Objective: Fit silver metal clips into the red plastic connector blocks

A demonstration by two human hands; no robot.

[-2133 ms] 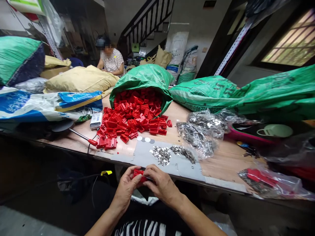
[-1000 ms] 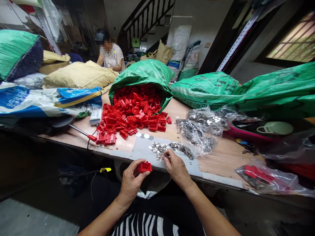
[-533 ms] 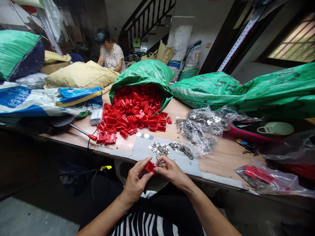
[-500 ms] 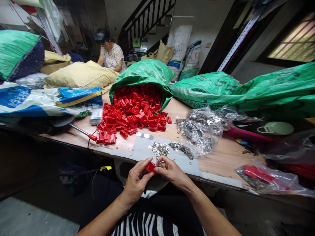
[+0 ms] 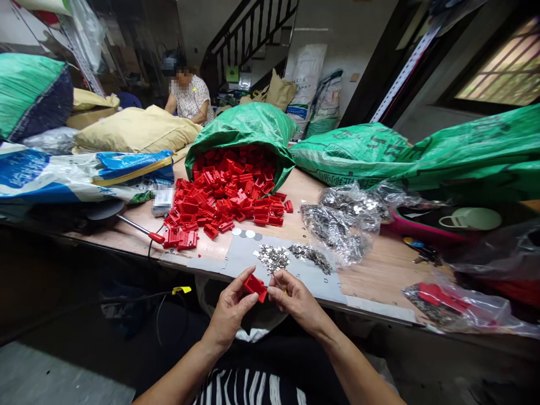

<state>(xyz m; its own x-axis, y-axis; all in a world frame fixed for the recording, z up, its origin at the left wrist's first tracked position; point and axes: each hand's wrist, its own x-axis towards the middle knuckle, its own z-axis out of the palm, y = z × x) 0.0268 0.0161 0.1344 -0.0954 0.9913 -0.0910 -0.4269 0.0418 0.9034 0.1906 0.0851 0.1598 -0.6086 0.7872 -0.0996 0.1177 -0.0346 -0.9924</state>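
Observation:
My left hand grips a small red plastic housing between thumb and fingers, its hollow side facing up. Close against its right end, my right hand is pinched around a thin tool, mostly hidden by the fingers, with a bit of yellow showing at the palm. Just beyond the hands, a heap of small shiny metal pieces lies on a grey sheet. A darker heap of metal pieces is to its right.
Many red housings spill from a green sack. Clear bags of metal parts lie at right, near a green cup. A red-handled tool rests at left. Another person sits across the table.
My left hand has tilted the red housing so more of its hollow side shows, and its fingers have loosened around it. My right hand has shifted slightly, still pinched.

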